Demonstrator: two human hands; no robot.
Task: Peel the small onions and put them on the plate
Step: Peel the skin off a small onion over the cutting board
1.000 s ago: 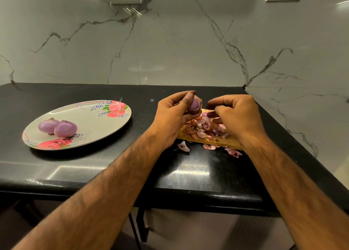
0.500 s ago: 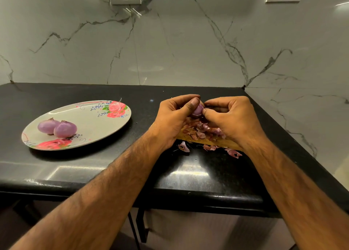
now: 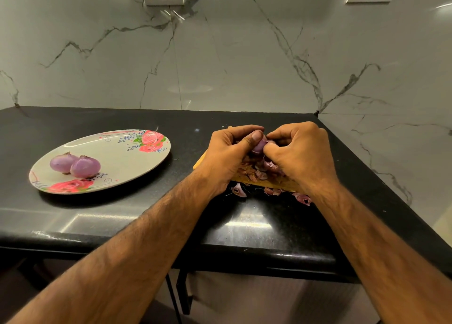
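My left hand [image 3: 228, 152] grips a small purple onion [image 3: 259, 146] above a wooden cutting board [image 3: 259, 183], thumb pressed on the onion's top. My right hand [image 3: 302, 152] meets it from the right, fingertips pinching at the onion's skin. Most of the onion is hidden between the two hands. A pile of peeled skins [image 3: 259, 172] lies on the board under them. To the left, a floral plate [image 3: 127, 157] holds two peeled onions [image 3: 75, 164] lying side by side near its left part.
Loose skin scraps [image 3: 238, 190] lie on the black counter [image 3: 171, 211] just in front of the board. The marble wall [image 3: 220, 54] with sockets stands behind, and a side wall closes the counter's right end. The counter's front edge runs below my forearms.
My right hand has moved left from the board's skin pile up to the onion and now pinches it. The left hand has kept its grip in about the same spot.
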